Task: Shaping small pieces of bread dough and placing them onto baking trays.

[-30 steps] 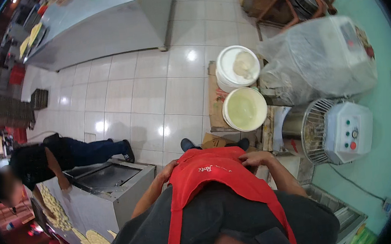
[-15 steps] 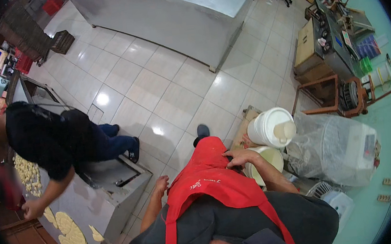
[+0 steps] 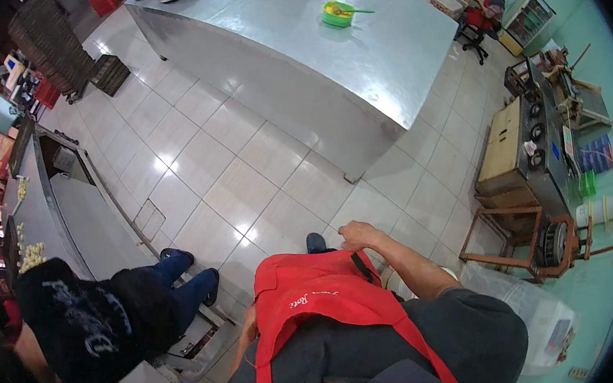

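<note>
My right hand (image 3: 356, 235) is held out above the top of the red apron (image 3: 316, 286) I wear, its fingers loosely curled, with nothing visible in them. A dark shoe (image 3: 316, 243) shows just beyond the apron. My left forearm (image 3: 244, 334) runs beside the apron's left edge; that hand's fingers are hidden. A co-worker in a black shirt (image 3: 90, 323) bends over the metal counter (image 3: 76, 214) at the left, where pale dough pieces (image 3: 32, 256) lie.
Ahead stands a large steel table (image 3: 294, 60) with a green bowl (image 3: 337, 15). Cabinets (image 3: 508, 150), a wooden-coloured stand (image 3: 496, 243) and a plastic-covered machine (image 3: 518, 319) line the right wall. A seated person (image 3: 492, 7) is at the back. Tiled floor (image 3: 246, 182) lies between.
My view has swung toward the steel table, leaving the buckets mostly hidden. My right hand has lifted off the apron and reached forward. My left hand has dropped out of sight.
</note>
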The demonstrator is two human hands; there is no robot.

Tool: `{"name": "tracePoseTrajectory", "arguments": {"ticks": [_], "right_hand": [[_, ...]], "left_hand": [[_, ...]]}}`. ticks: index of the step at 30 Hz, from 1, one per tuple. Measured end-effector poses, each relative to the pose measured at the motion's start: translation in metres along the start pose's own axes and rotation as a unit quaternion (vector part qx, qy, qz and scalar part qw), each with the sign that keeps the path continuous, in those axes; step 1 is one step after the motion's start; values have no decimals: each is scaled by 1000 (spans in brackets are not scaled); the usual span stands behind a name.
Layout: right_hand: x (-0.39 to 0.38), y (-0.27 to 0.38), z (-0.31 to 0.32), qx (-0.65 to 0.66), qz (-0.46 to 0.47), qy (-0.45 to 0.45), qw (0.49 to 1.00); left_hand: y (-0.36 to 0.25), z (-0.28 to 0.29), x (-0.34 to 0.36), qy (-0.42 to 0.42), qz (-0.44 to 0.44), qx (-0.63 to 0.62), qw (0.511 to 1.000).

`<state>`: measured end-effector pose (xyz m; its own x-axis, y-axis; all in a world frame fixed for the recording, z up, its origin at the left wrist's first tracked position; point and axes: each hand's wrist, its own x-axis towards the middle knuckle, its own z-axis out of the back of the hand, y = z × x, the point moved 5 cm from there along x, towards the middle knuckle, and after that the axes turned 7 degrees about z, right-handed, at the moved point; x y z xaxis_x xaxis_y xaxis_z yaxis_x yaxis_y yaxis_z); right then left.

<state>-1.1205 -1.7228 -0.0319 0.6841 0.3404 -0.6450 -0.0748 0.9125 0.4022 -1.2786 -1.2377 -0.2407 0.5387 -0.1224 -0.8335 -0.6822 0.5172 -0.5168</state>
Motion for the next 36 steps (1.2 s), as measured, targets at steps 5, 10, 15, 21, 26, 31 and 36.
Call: {"name": "tracePoseTrajectory", "arguments": {"ticks": [5, 10, 15, 21, 26, 31, 36], "right_hand": [[123, 35, 115, -51, 69, 5, 996], [248, 107, 208, -24, 185, -48, 981], [379, 137, 267, 23, 207, -45, 977], [483, 114, 289, -74, 108, 103, 986], [546, 129, 367, 332, 27, 140, 932], [670, 170, 469, 262, -48, 232, 935], [853, 239, 576, 131, -23, 225, 965]], "left_hand": [[-60, 27, 57, -53, 4, -54, 997], [-81, 77, 102, -102, 14, -72, 992], [-147, 183, 165, -134, -80, 113, 981], [-223, 374, 227, -201, 141, -301, 922], [-335, 549, 268, -294, 18, -280, 914], [-387, 655, 329, -317, 5, -297, 901], [-400, 703, 378, -326, 48, -356, 874]]}}
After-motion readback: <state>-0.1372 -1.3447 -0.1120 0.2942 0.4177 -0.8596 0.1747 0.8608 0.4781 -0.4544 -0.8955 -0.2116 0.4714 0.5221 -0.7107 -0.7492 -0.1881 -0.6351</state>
